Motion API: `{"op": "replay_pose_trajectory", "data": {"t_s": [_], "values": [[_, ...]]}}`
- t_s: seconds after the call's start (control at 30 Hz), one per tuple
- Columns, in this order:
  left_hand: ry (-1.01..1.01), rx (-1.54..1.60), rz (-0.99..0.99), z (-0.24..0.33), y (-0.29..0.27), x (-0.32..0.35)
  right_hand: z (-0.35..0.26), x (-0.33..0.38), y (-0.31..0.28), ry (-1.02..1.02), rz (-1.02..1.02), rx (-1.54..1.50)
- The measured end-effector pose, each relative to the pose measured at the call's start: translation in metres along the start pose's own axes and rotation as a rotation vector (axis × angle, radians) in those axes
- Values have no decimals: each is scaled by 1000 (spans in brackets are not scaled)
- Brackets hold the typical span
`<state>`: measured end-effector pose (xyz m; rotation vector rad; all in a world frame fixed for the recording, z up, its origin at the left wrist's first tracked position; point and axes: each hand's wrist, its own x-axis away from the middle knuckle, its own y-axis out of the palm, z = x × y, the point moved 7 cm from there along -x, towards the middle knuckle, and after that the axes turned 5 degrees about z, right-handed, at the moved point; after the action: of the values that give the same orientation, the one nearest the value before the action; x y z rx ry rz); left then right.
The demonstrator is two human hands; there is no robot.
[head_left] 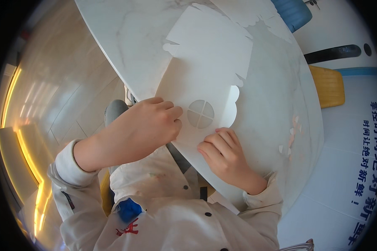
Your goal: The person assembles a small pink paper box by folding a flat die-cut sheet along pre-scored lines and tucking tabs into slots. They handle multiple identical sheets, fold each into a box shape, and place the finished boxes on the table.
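Note:
A white cardboard box blank (213,50) lies partly unfolded on the marble-patterned table, its far panel flat with notched edges. Its near panel has a round window (200,113) split into quarters by a cross. On the right, a scalloped side flap (230,108) stands folded up; a left side flap is also raised. My left hand (155,123) is closed at the near left part of the blank, with its fingertips hidden. At the near right edge, my right hand (224,157) has curled fingers pinching the card beside the scalloped flap.
More white card sheets (255,16) lie at the table's far side. Small pink and white scraps (292,138) are scattered on the right. A blue chair (292,14) and a yellow chair (327,86) stand past the table's curved edge (318,111), near a white panel with printing.

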<state>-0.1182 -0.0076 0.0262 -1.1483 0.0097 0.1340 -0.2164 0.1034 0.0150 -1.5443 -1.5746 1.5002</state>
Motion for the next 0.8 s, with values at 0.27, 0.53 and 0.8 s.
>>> {"op": "replay_pose_trajectory", "data": {"t_s": [0.27, 0.53, 0.8], "values": [[12, 80, -77, -12, 10, -6, -7, -4, 0, -142, 132, 87], [-323, 155, -395, -38, 22, -28, 45, -23, 3, 555, -136, -341], [-339, -3, -22, -55, 5, -26, 70, -27, -1, 574, -158, -166]]}}
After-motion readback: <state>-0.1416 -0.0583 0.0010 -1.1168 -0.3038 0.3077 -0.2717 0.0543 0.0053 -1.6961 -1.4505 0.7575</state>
